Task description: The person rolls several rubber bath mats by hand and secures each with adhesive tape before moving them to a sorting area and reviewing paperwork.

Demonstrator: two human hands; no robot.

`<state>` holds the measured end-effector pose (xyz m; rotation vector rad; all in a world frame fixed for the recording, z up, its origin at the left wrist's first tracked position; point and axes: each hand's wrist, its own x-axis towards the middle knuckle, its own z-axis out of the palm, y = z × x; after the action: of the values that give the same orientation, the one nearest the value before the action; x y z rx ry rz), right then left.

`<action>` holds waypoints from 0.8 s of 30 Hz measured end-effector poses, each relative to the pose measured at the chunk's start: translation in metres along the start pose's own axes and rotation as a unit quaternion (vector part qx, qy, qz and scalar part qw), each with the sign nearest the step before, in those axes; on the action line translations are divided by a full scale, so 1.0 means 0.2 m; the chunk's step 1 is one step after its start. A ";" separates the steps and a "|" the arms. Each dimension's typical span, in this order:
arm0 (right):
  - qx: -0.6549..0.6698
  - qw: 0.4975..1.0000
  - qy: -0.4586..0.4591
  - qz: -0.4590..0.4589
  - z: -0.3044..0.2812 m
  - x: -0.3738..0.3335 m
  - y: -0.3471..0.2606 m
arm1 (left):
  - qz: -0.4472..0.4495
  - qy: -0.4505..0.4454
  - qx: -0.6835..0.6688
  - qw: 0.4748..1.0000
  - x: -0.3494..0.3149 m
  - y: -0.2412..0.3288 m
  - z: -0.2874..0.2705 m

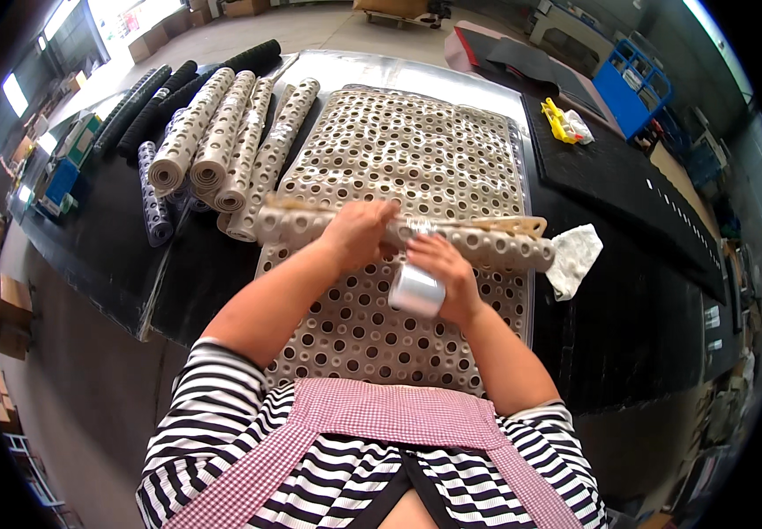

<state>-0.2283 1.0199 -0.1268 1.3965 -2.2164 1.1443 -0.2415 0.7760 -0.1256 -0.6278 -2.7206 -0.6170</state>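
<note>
A beige rolled-up mat with round holes (504, 249) lies crosswise in front of me, on top of flat mats of the same pattern (399, 159). My left hand (359, 233) is closed around the roll left of its middle. Just to the right, my right hand (451, 271) holds a roll of clear tape (416, 293), its fingers against the mat roll. A shiny strip of tape (418, 227) shows on the roll between the hands. Motion blurs the tape roll slightly. At the mat roll's right end lies a crumpled white cloth (577, 261).
Several rolled beige mats (191, 132) lie at the left, with dark rolls (138, 101) behind and a patterned blue-grey roll (155, 194) beside them. A yellow object (559, 122) rests on black matting (610, 167) at the right. Beyond stands a blue crate-like frame (632, 85).
</note>
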 end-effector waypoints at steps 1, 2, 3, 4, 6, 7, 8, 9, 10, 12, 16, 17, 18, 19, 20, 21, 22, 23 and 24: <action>-0.010 1.000 0.006 0.003 -0.03 -0.07 -0.09 | -0.016 -0.071 -0.006 0.997 -0.06 0.17 -0.11; 0.003 1.000 0.000 0.008 -0.02 -0.14 -0.18 | -0.033 -0.112 -0.008 0.993 -0.17 0.26 -0.19; 0.016 1.000 -0.008 0.017 -0.01 -0.22 -0.26 | -0.050 -0.155 -0.014 0.987 -0.25 0.32 -0.21; 0.031 0.999 -0.015 0.017 0.01 -0.29 -0.30 | -0.056 -0.166 -0.019 0.984 -0.30 0.32 -0.18; 0.057 0.998 -0.015 0.022 0.05 -0.37 -0.36 | -0.084 -0.179 -0.035 0.980 -0.37 0.34 -0.14; 0.021 1.000 -0.007 0.016 0.06 -0.38 -0.37 | -0.115 -0.200 -0.044 0.972 -0.32 0.31 -0.14; 0.022 0.999 0.002 0.024 0.06 -0.38 -0.36 | -0.106 -0.200 -0.008 0.974 -0.27 0.27 -0.13; 0.024 0.999 0.012 0.028 0.07 -0.35 -0.34 | -0.099 -0.197 0.031 0.975 -0.22 0.23 -0.12; 0.023 0.999 0.014 0.030 0.08 -0.33 -0.30 | -0.121 -0.165 0.038 0.978 -0.17 0.17 -0.09; 0.003 0.999 0.032 0.026 0.15 -0.28 -0.15 | -0.142 -0.080 0.095 0.982 -0.06 0.07 -0.05; 0.071 0.991 0.080 0.076 0.14 -0.05 0.13 | -0.082 0.107 0.043 0.990 -0.05 0.06 0.01; 0.153 0.972 0.100 0.144 0.15 0.00 0.20 | -0.072 0.121 0.026 0.990 -0.10 0.12 0.04; 0.228 0.949 0.093 0.197 0.13 0.08 0.28 | -0.061 0.137 0.013 0.989 -0.15 0.15 0.05; 0.304 0.917 0.080 0.246 0.12 0.17 0.34 | -0.009 0.135 0.004 0.991 -0.21 0.14 0.09; 0.260 0.940 0.082 0.207 0.11 0.21 0.45 | 0.001 0.113 0.063 0.992 -0.22 0.18 0.13; 0.400 0.866 0.079 0.289 0.09 0.31 0.42 | -0.001 0.092 0.130 0.987 -0.24 0.18 0.15; 0.392 0.869 0.089 0.289 0.09 0.36 0.50 | -0.023 0.026 0.158 0.987 -0.23 0.17 0.21; 0.384 0.871 0.100 0.290 0.08 0.39 0.57 | -0.019 0.027 0.159 0.987 -0.20 0.12 0.24; 0.372 0.877 0.116 0.283 0.08 0.42 0.60 | -0.026 0.005 0.153 0.988 -0.15 0.06 0.26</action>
<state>-0.3697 0.9811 -0.1438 0.7060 -2.1401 2.4120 -0.2185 0.7984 -0.1779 -0.4754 -2.7484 -0.2036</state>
